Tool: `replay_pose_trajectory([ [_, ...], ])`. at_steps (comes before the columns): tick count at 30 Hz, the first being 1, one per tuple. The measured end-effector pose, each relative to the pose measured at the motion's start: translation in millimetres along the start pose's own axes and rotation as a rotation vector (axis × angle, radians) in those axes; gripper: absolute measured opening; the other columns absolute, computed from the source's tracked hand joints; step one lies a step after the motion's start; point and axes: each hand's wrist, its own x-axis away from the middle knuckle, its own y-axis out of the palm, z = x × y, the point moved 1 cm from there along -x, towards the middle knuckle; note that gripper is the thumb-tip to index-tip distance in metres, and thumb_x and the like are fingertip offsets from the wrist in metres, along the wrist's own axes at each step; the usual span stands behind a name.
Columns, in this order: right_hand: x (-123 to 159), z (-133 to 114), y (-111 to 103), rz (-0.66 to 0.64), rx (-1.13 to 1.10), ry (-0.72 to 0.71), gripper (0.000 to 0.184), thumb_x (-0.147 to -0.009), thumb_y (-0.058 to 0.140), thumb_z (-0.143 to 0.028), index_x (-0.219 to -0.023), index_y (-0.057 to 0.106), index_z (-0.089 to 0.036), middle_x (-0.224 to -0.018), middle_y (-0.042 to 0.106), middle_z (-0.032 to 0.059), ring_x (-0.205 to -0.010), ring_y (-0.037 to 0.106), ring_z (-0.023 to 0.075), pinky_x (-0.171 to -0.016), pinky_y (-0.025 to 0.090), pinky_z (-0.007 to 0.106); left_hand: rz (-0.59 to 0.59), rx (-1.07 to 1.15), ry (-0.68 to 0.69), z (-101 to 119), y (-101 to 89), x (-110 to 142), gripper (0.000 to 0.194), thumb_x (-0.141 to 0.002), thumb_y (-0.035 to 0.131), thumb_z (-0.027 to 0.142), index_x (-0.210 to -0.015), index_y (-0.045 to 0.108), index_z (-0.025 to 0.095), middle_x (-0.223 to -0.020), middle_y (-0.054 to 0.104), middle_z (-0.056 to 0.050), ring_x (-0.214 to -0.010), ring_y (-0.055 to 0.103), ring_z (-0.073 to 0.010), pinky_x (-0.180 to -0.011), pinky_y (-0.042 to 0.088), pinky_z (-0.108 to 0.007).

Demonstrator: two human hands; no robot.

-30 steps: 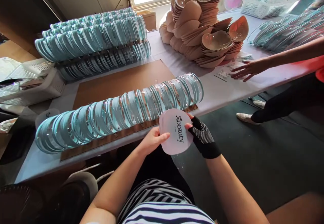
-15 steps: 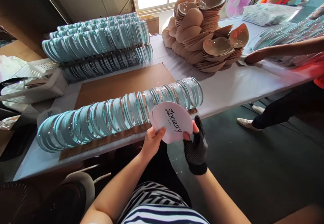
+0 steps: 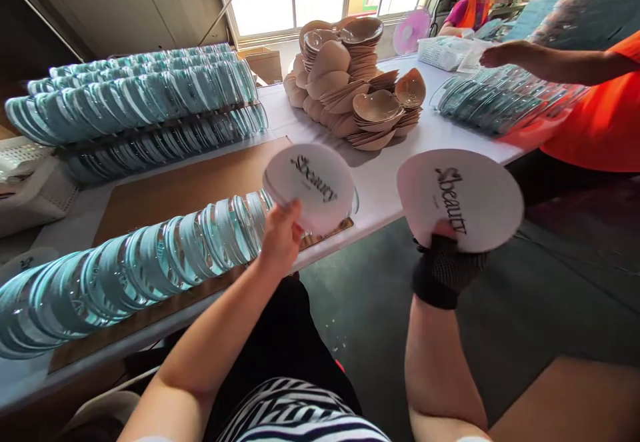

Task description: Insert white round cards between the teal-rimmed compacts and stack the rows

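My bare left hand (image 3: 280, 239) pinches a pale rounded card (image 3: 323, 205) printed "Sbeauty" between thumb and fingers. Its left edge looks layered, so it may be more than one card. In the black fingerless glove, my right hand (image 3: 445, 269) grips another such printed card (image 3: 487, 209), held apart to the right over the floor, thumb on its face. Behind my left hand a long row of clear round cases (image 3: 145, 262) with bluish rims lies on brown cardboard (image 3: 210, 169); the left card covers part of its far end.
More clear cases (image 3: 145, 92) are stacked in rows at the back left, near a white basket (image 3: 35, 189). Beige moulded cups (image 3: 330, 82) pile up on the white table (image 3: 270, 99). At right, a co-worker's arm (image 3: 555, 62) reaches over further clear cases (image 3: 485, 102).
The cards, close together in both hands before, are now split between them. My right hand has moved right and up with one; my left has risen leftward. The view has shifted right.
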Motion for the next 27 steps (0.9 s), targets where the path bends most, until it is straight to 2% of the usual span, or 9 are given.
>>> replay_pose_trajectory([
  [2,-19.0,-3.4,-8.3,-0.031,0.182,-0.110,0.067,-0.076,0.056,-0.066,-0.106,0.067,-0.007,-0.106,0.068,0.0239,-0.100,0.065,0.0365,-0.088,0.050,0.047,-0.021,0.086,-0.012,10.2,34.5,-44.6,0.022,-0.079,0.069,0.019,-0.101,0.069,0.019,-0.092,0.074,-0.003,-0.096,0.068,-0.0154,-0.087,0.052,-0.027],
  [4,-20.4,-6.2,-10.0,-0.174,0.365,-0.222,0.056,-0.081,0.052,-0.063,-0.090,0.072,-0.011,-0.082,0.071,0.0181,-0.079,0.068,0.0304,-0.073,0.052,0.039,-0.060,0.120,-0.075,8.9,63.6,-84.1,0.020,-0.084,0.062,0.013,-0.103,0.069,0.017,-0.093,0.074,-0.003,-0.098,0.068,-0.0149,-0.091,0.051,-0.029],
  [6,-14.2,-8.2,-7.1,-0.308,0.465,-0.334,0.051,-0.087,0.046,-0.057,-0.092,0.073,-0.014,-0.080,0.072,0.0155,-0.076,0.068,0.0268,-0.067,0.049,0.033,-0.024,0.111,-0.124,-0.8,79.9,-112.0,0.016,-0.085,0.058,0.008,-0.096,0.069,0.012,-0.088,0.074,-0.005,-0.093,0.069,-0.0141,-0.092,0.050,-0.027],
  [8,-11.6,-10.1,-0.7,-0.382,0.531,-0.402,0.049,-0.091,0.041,-0.052,-0.097,0.072,-0.015,-0.085,0.073,0.0152,-0.079,0.068,0.0263,-0.065,0.047,0.031,0.058,0.100,-0.168,-12.7,82.5,-127.3,0.012,-0.085,0.057,0.004,-0.088,0.067,0.009,-0.081,0.073,-0.005,-0.085,0.070,-0.0124,-0.089,0.051,-0.024],
  [13,-32.8,-23.2,38.9,-0.686,0.621,-0.494,0.040,-0.095,0.039,-0.041,-0.113,0.067,-0.019,-0.103,0.073,0.0126,-0.091,0.068,0.0254,-0.071,0.045,0.029,0.156,0.169,-0.242,-22.7,64.6,-132.4,0.013,-0.086,0.057,0.006,-0.094,0.066,0.011,-0.084,0.074,-0.004,-0.084,0.070,-0.0116,-0.084,0.053,-0.020],
  [17,-44.1,-31.4,77.7,-0.869,0.839,-0.412,0.040,-0.097,0.037,-0.044,-0.122,0.055,-0.018,-0.096,0.072,0.0129,-0.084,0.068,0.0262,-0.065,0.040,0.029,0.148,0.198,-0.232,-17.5,60.2,-129.5,0.016,-0.087,0.056,0.007,-0.098,0.067,0.011,-0.089,0.074,-0.005,-0.089,0.070,-0.0130,-0.084,0.054,-0.021],
  [19,-42.4,-30.6,85.7,-0.848,0.881,-0.392,0.041,-0.099,0.033,-0.045,-0.120,0.052,-0.016,-0.091,0.072,0.0124,-0.079,0.068,0.0253,-0.061,0.036,0.027,0.153,0.210,-0.220,-17.3,60.6,-128.7,0.016,-0.087,0.056,0.006,-0.098,0.067,0.011,-0.089,0.074,-0.005,-0.086,0.070,-0.0120,-0.081,0.054,-0.020],
  [23,-33.2,-25.3,86.9,-0.720,0.841,-0.477,0.037,-0.100,0.027,-0.036,-0.113,0.056,-0.017,-0.095,0.072,0.0103,-0.083,0.067,0.0224,-0.061,0.032,0.027,0.148,0.219,-0.219,-20.7,60.9,-127.8,0.017,-0.087,0.056,0.004,-0.098,0.066,0.011,-0.082,0.073,-0.003,-0.072,0.069,-0.0088,-0.074,0.054,-0.017],
  [27,-27.8,-25.6,97.3,-0.768,0.862,-0.527,0.032,-0.098,0.034,-0.032,-0.105,0.062,-0.019,-0.095,0.073,0.0093,-0.087,0.068,0.0225,-0.064,0.035,0.027,0.115,0.204,-0.189,-21.2,61.0,-126.9,0.022,-0.088,0.054,0.003,-0.104,0.066,0.013,-0.076,0.072,0.000,-0.068,0.067,-0.0077,-0.068,0.054,-0.015],
])
